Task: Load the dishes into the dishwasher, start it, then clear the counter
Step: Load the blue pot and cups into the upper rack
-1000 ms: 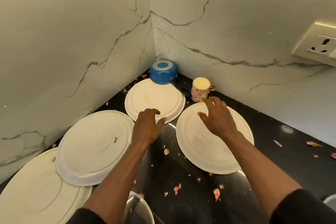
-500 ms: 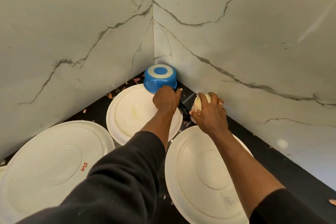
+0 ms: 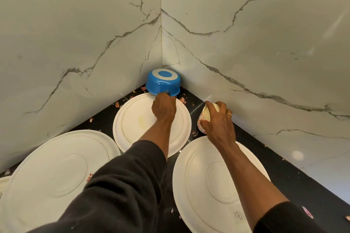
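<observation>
Single view: a wide-angle camera worn on the person's head looks forward and steeply down into the far corner where two marble walls meet above a dark counter. It sits close. Both forearms enter from the near edge, and the left hand, at a blue pan, and the right hand, round a patterned cup, land mid-frame. The walls fill the upper half.
</observation>
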